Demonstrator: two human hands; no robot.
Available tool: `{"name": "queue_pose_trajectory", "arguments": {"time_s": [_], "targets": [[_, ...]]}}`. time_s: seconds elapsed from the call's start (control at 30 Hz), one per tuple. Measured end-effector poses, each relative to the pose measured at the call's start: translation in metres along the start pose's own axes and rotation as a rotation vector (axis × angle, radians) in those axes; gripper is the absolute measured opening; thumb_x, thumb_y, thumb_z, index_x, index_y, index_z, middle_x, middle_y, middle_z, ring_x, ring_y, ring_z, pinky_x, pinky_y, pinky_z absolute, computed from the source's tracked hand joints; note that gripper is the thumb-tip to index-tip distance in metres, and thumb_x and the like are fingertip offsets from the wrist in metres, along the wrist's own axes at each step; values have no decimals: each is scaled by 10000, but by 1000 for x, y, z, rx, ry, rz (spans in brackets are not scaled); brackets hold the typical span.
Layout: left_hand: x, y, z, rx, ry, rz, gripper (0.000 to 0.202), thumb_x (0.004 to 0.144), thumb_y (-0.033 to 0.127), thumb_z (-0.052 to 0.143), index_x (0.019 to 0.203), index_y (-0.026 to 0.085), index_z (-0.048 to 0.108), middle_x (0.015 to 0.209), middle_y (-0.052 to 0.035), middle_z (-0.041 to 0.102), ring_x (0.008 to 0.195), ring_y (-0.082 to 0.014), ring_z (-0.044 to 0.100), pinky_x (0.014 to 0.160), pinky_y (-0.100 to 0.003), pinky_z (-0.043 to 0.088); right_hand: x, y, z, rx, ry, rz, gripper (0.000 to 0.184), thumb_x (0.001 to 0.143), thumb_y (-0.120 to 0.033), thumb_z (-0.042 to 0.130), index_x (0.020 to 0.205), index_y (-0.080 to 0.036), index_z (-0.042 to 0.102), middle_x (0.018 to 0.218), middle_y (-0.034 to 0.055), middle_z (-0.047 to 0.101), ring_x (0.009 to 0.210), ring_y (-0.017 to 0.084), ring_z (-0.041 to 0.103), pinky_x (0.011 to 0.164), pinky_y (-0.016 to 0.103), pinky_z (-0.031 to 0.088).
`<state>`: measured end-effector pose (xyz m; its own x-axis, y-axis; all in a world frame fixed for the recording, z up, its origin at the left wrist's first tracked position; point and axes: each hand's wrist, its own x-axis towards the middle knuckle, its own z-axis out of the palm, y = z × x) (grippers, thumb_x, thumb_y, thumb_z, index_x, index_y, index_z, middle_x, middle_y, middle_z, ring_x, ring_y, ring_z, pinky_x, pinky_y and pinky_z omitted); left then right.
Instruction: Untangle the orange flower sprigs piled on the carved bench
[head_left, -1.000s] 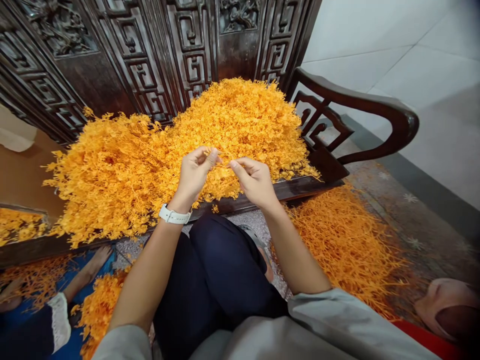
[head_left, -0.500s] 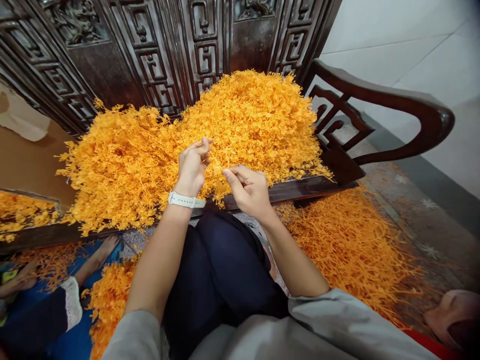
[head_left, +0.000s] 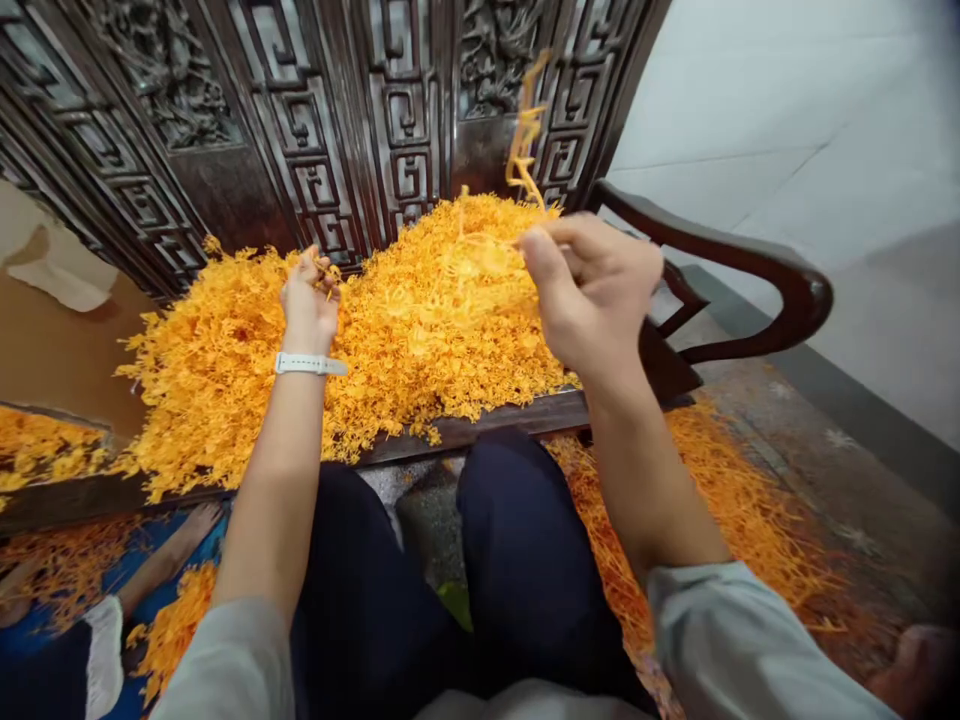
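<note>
Head view: a person in a grey shirt (head_left: 697,620) is sitting close to a dark wooden desk (head_left: 510,414), whose top two merging mounds of orange, flower-like pieces (head_left: 450,350) are covering. The right hand (head_left: 596,285) is hanging over the right side of the mounds, its thumb and forefinger pinching a thin, crinkled orange strand (head_left: 527,140). Part of that strand is standing above the fingertips, in front of the carved backboard (head_left: 315,130); a blurred yellow-orange streak (head_left: 480,258) is spreading leftward from the pinch, and I cannot tell whether the two are one piece. The left hand (head_left: 309,300), a white band (head_left: 311,363) circling its wrist, is hovering over the left mound with its fingers loosely curled. Some orange is showing among those fingers, but I cannot tell whether they are gripping it. From where I am standing, the narrow right-hand pinch is looking like the weak point: a sharp tug would be risking a snapped strand, a slack hold a dropped one. Loops catching on the mound could be dragging other pieces along. Tufts are also overhanging the desk's front edge, so a brushing knee (head_left: 504,462) could be sending them down near the darker orange pile (head_left: 739,500) that is lying on the floor.
</note>
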<state>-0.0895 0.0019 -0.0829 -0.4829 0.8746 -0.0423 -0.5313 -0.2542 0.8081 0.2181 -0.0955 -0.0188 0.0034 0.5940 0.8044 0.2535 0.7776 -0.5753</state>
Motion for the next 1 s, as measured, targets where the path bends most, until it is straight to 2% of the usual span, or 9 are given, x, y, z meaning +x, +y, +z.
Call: {"name": "queue_pose_trajectory", "arguments": {"time_s": [0.13,0.23,0.3,0.37,0.5,0.7,0.8,0.9,1.0], "targets": [[-3,-21,29,236,-132,106,417,926,393,805,1304,262,687,1153,-77,763,1002,-187,692,800,-292,524,44,31,11,161,-117,132,519,974,-717,583,874,-214,663,567,-60,400,469,68,434,478,221,381],[-24,-30,57,378,-242,271,408,912,537,789,1160,214,770,1296,-121,734,1211,-228,664,888,-280,538,44,57,24,269,-204,325,507,996,-716,562,888,-225,625,534,-78,316,441,79,331,452,247,314],[-42,-28,70,451,-394,246,483,905,654,735,1022,190,801,1180,-147,767,1101,-245,712,817,-285,560,32,70,26,317,-264,398,506,978,-721,591,877,-226,611,555,-75,302,465,89,299,462,264,283],[-61,-27,78,542,-562,115,515,867,687,756,915,176,803,949,-147,778,871,-227,737,692,-284,559,18,82,20,327,-297,410,519,943,-733,634,865,-221,605,601,-62,328,512,98,304,486,274,262],[-85,-40,83,667,-773,-12,381,788,517,909,753,160,781,714,-81,704,600,-121,621,572,-230,508,-1,103,2,266,-336,403,510,954,-733,618,914,-225,584,669,-39,377,586,123,335,549,291,276],[-94,-66,75,537,-730,-198,289,800,442,916,816,181,793,762,-30,652,615,-87,587,584,-203,552,-10,133,-4,-41,-373,327,475,1032,-683,511,935,-224,583,741,3,481,752,186,469,774,353,445],[-96,-69,75,430,-688,-241,236,784,357,935,906,204,804,781,-12,656,647,-89,595,616,-205,571,-13,140,4,-97,-290,251,499,1045,-695,456,973,-222,595,904,49,587,946,232,541,962,423,469],[-96,-70,78,280,-603,-183,157,851,307,881,965,245,793,890,-17,716,677,-91,611,650,-212,570,-11,131,10,-119,-111,148,532,1068,-695,370,1017,-217,598,1041,77,602,1079,255,544,1067,476,433],[-93,-72,80,178,-537,-114,113,913,313,825,1008,280,773,1006,-13,748,678,-79,614,665,-207,559,-9,106,11,-116,-31,72,580,1090,-678,287,968,-204,597,1011,77,589,1059,252,554,1068,483,419]]}}
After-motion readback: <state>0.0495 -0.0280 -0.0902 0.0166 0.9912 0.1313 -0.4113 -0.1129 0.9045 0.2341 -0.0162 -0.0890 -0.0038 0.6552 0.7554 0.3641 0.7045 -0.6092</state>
